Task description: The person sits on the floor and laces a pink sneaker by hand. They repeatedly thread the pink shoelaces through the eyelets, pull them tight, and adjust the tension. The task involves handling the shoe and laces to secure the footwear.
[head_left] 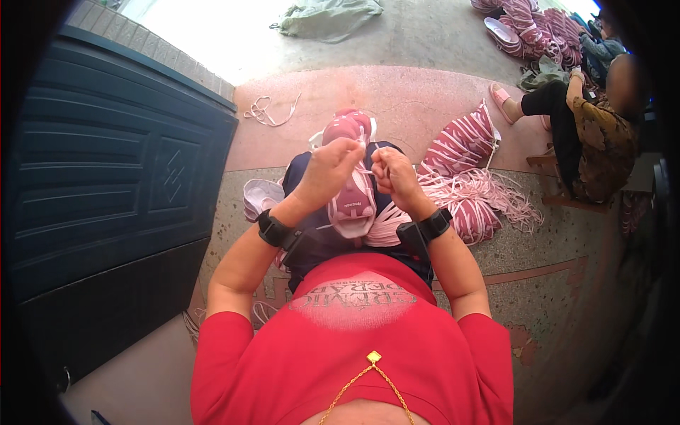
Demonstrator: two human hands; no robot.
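Observation:
A pink and white shoe upper (353, 202) rests on my lap, lying lengthwise away from me. White lace shows along its middle. My left hand (327, 170) is over its left side, fingers pinched close to the lacing; it appears to grip a lace, though the fingers partly cover it. Just to the right, my right hand (397, 176) is closed, with a short white lace end (376, 146) showing at its fingertips. Both hands are raised a little above the shoe and apart from each other. Black bands circle both my wrists.
Right of my knees lie a bundle of pink shoe pieces (460, 142) and a heap of pale pink laces (489, 195). Another pale shoe piece (262, 197) sits left. A dark blue door (106, 163) stands at left. A seated person (602, 134) works at far right.

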